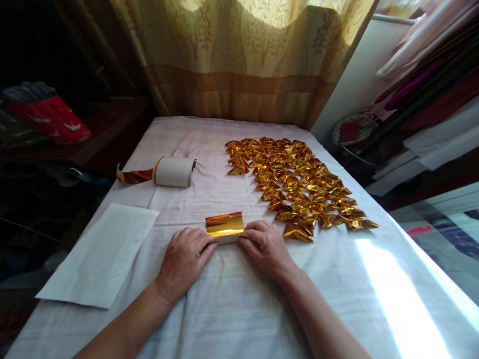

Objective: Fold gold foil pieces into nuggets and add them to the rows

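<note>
A small rectangle of gold foil paper (224,224) lies on the white cloth, its near edge turned up to show a pale underside. My left hand (187,257) pinches the near left corner between thumb and fingers. At the near right corner, my right hand (264,244) grips the same sheet the same way. To the right, several rows of folded gold foil ingots (295,182) cover part of the cloth. A roll of gold foil paper (174,172), white side outward, rests at the back left with a loose strip curling off it.
A white printed sheet (101,254) lies at the left of the cloth-covered table (220,309). Beyond the far edge hangs a patterned curtain (239,55). A red container (52,117) stands on dark furniture at left. Hanging clothes (441,94) crowd the right side.
</note>
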The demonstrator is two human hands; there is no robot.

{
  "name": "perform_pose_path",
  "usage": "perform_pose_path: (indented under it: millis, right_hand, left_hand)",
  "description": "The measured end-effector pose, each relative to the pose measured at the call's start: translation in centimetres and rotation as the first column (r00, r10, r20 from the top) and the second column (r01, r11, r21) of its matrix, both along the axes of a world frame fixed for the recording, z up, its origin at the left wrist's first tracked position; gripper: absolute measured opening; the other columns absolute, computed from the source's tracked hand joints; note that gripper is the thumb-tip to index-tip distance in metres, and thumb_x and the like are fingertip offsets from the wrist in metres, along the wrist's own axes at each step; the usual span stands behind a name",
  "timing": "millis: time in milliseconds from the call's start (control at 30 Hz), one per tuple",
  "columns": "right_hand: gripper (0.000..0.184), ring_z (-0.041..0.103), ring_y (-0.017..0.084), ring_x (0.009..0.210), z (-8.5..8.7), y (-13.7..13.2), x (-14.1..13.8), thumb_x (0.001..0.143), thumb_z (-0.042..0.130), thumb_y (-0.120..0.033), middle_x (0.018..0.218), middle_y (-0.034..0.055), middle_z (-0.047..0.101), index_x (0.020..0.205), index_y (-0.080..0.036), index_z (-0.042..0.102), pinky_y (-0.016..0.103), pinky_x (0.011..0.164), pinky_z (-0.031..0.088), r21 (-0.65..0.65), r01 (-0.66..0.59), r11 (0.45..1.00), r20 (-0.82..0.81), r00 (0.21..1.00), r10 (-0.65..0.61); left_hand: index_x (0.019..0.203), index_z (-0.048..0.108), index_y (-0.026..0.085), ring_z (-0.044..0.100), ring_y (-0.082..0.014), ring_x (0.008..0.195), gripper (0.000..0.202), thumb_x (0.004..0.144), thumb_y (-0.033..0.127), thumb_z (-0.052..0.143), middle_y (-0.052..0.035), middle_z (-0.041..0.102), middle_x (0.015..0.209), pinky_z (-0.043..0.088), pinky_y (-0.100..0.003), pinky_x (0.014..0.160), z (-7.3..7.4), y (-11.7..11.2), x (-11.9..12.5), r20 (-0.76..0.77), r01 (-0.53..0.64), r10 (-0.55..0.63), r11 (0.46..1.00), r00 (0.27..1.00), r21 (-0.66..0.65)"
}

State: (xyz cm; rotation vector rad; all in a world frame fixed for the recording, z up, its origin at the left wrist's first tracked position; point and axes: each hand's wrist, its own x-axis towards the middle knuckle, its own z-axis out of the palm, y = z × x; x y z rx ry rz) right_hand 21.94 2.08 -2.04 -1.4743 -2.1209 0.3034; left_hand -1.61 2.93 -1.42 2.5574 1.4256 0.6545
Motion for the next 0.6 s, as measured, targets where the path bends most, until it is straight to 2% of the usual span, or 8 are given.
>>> perform_pose_path:
  millis: [167,267,400,600]
  right_hand:
    - [0.018,0.059,0.02,0.083,-0.4,-0.1,-1.1,0.09,0.061,-0.028,0.085,0.0041,0.067,0.075,-0.021,0.065,0.032,0.074,0.038,0.016,0.154,0.988,0.044,0.987,-0.154]
    - [0.016,0.057,0.022,0.084,-0.5,-0.1,-1.6,0.089,0.061,-0.029,0.087,0.0047,0.066,0.075,-0.021,0.061,0.033,0.075,0.037,0.018,0.209,0.978,0.083,0.974,-0.21]
    - [0.01,0.056,0.023,0.086,-0.6,-0.2,-1.8,0.089,0.06,-0.031,0.09,0.0056,0.065,0.085,-0.021,0.061,0.034,0.076,0.037,0.014,0.249,0.968,0.109,0.962,-0.249]
    - [0.021,0.057,0.024,0.093,-1.0,-0.2,-1.8,0.091,0.054,-0.025,0.099,0.0078,0.066,0.11,-0.02,0.06,0.035,0.081,0.036,0.04,0.266,0.963,0.082,0.96,-0.269]
  left_hand:
    - [0.084,0.065,0.021,0.061,-0.0219,0.079,0.015,0.091,0.031,0.056,-0.0025,0.069,0.08,0.042,-0.035,0.074,0.1,0.2,0.4,-0.026,-0.074,0.074,0.997,0.997,-0.029]
    - [0.096,0.064,0.02,0.061,-0.0216,0.077,0.012,0.09,0.028,0.057,-0.0013,0.067,0.078,0.042,-0.035,0.073,0.1,0.3,0.5,-0.014,-0.1,0.1,0.995,0.995,-0.022]
    - [0.114,0.061,0.021,0.061,-0.0211,0.08,0.024,0.09,0.025,0.058,-0.001,0.068,0.084,0.042,-0.034,0.075,-0.1,0.2,0.4,0.004,-0.08,0.08,0.997,0.997,0.002]
    - [0.107,0.069,0.028,0.059,-0.0204,0.085,0.02,0.092,0.024,0.057,-0.0013,0.066,0.091,0.04,-0.034,0.076,-0.2,0.0,0.3,-0.04,-0.033,0.033,0.999,0.999,0.009]
